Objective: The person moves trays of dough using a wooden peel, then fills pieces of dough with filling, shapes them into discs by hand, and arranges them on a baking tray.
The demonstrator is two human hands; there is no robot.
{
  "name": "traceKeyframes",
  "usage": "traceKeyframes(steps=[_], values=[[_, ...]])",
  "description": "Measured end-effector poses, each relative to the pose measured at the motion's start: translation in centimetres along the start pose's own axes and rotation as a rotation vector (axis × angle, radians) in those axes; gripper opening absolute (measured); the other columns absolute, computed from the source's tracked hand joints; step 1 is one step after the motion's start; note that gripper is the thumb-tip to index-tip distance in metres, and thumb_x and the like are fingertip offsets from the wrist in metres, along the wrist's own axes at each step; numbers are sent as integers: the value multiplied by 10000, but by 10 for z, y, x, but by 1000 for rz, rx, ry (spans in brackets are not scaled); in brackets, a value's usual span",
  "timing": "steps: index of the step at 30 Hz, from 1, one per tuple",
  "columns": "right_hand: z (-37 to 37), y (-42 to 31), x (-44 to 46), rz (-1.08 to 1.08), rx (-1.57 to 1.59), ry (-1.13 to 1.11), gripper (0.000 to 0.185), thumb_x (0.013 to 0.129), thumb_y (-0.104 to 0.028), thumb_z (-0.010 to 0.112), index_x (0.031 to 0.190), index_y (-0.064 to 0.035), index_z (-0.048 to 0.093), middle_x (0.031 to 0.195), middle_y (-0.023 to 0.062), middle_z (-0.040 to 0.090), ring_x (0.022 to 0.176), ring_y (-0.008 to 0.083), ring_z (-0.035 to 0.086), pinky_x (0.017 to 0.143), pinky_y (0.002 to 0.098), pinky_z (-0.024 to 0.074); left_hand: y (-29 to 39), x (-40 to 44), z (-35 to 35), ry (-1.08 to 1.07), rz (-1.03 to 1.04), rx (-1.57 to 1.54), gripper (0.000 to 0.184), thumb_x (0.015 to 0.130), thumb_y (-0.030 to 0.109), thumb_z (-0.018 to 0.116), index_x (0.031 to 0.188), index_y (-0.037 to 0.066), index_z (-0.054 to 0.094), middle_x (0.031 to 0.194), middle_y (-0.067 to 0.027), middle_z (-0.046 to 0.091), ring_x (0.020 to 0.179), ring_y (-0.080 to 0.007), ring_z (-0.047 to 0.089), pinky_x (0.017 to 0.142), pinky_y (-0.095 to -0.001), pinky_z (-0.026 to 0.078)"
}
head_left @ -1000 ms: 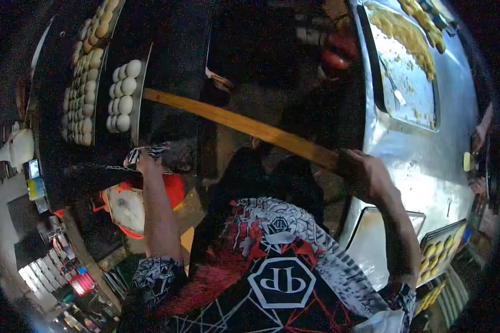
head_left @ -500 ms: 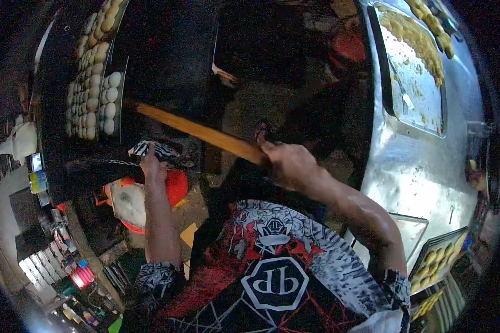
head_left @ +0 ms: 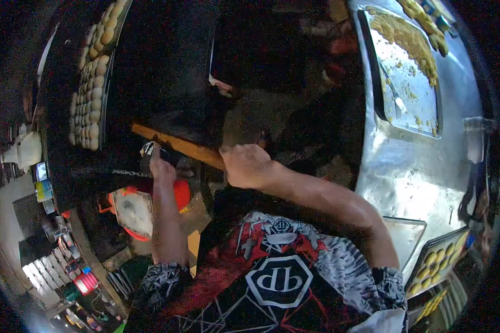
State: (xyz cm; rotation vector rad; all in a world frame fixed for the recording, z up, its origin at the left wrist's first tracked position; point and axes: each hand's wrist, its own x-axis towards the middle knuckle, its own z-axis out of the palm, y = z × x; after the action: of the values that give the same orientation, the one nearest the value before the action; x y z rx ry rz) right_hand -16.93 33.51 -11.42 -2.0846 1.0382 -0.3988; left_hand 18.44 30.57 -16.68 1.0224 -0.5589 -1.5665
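My right hand (head_left: 249,165) is closed around the near end of a long flat wooden bar (head_left: 189,149). The bar slants to the upper left, in front of the dark opening. My left hand (head_left: 161,165) is closed on a black-and-white patterned cloth (head_left: 148,149), close beside the bar; whether cloth and bar touch I cannot tell. Beyond the bar's far end, at the upper left, rows of round pale dough pieces (head_left: 89,105) lie on dark trays. Below my left hand stands a red container (head_left: 182,194) with a pale board-like top (head_left: 134,213).
To the right, a metal table (head_left: 405,172) carries a large tray (head_left: 391,119) with crumbly yellow filling and a spatula (head_left: 399,102). Trays of yellow pieces (head_left: 436,258) lean at the lower right. A chain (head_left: 129,173) hangs near my left hand. Bottles and boxes (head_left: 83,277) crowd the lower left.
My right hand has moved left with the wooden bar, bringing it nearer my left hand. A short row of white pieces beside the trays no longer shows. My left hand has shifted slightly right.
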Motion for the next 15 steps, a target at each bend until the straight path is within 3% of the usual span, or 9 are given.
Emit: traceKeyframes(steps=[2,3,5,6,7,8,10,14,15], values=[[-58,-10,-21,146,3,-228,398,830,-171,631,1188,2,617,1062,250,698,956,410,701,844,492,565,0,19,6,-96,70,-45,425,1044,370,545,1334,62,588,1196,-82,642,1097,-267,615,962,-451,502],[-72,0,-42,166,-33,-199,421,838,-205,639,1226,-41,623,1067,226,705,963,402,699,856,488,563,-4,32,22,195,133,85,426,1043,386,541,1325,71,592,1199,-82,638,1120,-265,604,976,-457,495],[-120,23,-113,252,-67,-164,506,804,-310,741,1277,-160,642,1121,159,712,971,394,694,871,464,565,-13,43,66,473,171,28,396,1025,410,560,1272,103,608,1189,-82,630,1144,-274,585,990,-487,489],[-137,49,-170,134,29,162,543,733,-333,822,1234,-180,678,1097,169,717,991,383,692,872,447,565,-16,44,87,465,161,163,356,997,374,588,1221,98,612,1151,-78,629,1105,-266,594,964,-467,503],[-179,20,-188,608,-55,24,525,663,-296,863,1152,-177,712,1066,155,719,996,366,688,863,435,563,-22,37,118,370,154,376,316,969,338,617,1170,94,616,1112,-74,628,1067,-257,602,938,-448,517],[-206,19,-227,720,-255,86,401,678,-247,822,1065,-186,735,982,135,721,958,356,688,828,431,565,-31,30,149,212,190,719,279,941,303,645,1118,90,620,1074,-71,627,1028,-249,611,912,-429,532],[-238,38,-292,853,-358,265,436,703,-230,814,1119,-165,701,1004,126,710,967,328,681,835,413,561,-42,13,229,-103,383,1277,213,884,231,702,1016,81,629,997,-64,625,951,-232,629,860,-391,561],[-260,76,-343,1056,-144,481,507,752,-197,800,1226,-124,634,1048,110,687,983,272,667,850,375,552,-59,17,344,-448,32,124,100,918,119,679,984,57,636,937,-70,642,893,-216,644,818,-372,538],[-260,83,-346,1076,-53,531,526,765,-188,796,1253,-114,617,1059,106,681,987,258,664,854,366,550,-53,24,360,-494,47,16,73,926,91,673,976,51,638,922,-72,646,879,-212,648,808,-368,533]])
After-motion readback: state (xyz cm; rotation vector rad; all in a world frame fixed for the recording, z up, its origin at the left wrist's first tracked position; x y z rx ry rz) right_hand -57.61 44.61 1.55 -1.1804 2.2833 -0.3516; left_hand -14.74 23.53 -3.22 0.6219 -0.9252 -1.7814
